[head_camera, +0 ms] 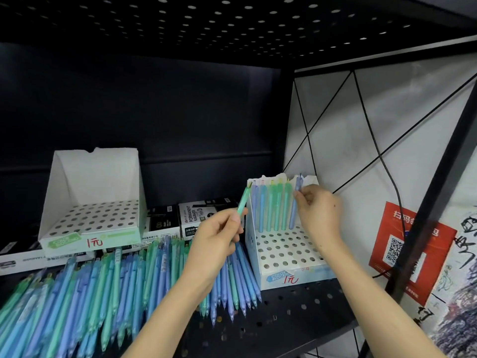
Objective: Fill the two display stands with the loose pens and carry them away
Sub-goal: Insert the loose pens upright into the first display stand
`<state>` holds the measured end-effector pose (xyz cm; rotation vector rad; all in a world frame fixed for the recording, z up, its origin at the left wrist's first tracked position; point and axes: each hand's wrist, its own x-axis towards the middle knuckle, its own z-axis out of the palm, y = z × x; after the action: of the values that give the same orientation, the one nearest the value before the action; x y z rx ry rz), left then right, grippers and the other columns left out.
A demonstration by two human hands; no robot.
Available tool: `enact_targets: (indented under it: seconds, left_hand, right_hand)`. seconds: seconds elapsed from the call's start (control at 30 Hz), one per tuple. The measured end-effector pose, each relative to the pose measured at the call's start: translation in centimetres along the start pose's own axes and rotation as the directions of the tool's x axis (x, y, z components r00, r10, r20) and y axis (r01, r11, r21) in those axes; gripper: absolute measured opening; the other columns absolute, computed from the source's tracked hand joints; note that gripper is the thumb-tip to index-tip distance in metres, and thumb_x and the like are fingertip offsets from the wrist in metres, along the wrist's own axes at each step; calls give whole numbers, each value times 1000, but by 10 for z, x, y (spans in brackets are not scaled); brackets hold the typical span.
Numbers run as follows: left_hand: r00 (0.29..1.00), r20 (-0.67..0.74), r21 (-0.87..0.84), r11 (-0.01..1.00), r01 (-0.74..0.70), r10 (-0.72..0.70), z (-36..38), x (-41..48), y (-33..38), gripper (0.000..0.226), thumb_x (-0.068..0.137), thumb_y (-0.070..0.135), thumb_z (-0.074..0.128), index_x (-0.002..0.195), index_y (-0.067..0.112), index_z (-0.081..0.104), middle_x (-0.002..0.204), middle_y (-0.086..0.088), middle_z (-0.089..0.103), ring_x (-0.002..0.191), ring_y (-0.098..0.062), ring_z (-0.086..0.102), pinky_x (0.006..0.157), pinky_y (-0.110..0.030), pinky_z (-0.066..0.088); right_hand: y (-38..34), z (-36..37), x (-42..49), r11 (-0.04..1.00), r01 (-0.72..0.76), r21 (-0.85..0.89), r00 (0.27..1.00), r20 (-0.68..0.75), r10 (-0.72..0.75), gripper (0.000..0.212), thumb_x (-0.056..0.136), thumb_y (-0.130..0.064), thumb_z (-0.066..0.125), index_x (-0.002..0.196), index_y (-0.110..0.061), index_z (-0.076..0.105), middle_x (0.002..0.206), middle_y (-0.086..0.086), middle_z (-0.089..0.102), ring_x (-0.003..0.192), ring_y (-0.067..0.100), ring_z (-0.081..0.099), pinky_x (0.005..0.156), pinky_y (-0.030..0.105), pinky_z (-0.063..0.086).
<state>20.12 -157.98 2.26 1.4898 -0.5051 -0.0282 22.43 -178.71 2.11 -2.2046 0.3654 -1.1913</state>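
Two white perforated display stands sit on a black shelf. The left stand holds no pens. The right stand has several green and blue pens upright in its back row. My right hand pinches a lilac pen standing at the right end of that row. My left hand holds a green pen tilted up, just left of the right stand. A big pile of loose blue and green pens lies on the shelf in front of the left stand.
Black-and-white marker boxes stand behind the pens, between the stands. The perforated shelf ends at a black frame post on the right. A red QR poster and black cables hang on the white wall.
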Motion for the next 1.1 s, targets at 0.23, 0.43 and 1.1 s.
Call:
enact_targets:
  seconds: [0.23,0.43,1.1]
  left_hand:
    - [999,-1,51,997,-52,52,2,1,-4,25,94,15,50,100,35,63,69,11,58,59,2,49,55,-14,41]
    - [981,38,177,965,-195,191,8,0,-5,29,89,17,59,100,44,60,84,20,66,77,6,58,69,-11,45]
    - [983,172,628,761,-163,69,10,9,-32,82,84,33,65,147,35,13,149,17,23,137,-5,21,110,-22,17]
  right_hand:
    - [-7,0,-5,994,-48,-103,995,80,56,31,94,-27,49,83,0,60,73,12,66,70,33,62,63,41,51]
    - [-61,-37,-44,941,-37,337,974,222,-41,25,84,-44,59,93,-23,69,77,-11,68,72,3,63,65,16,48]
    - [-5,-43,-1,986,57,-156,994,-81,-70,23,96,-23,49,100,-7,64,70,-1,58,60,16,49,49,24,27]
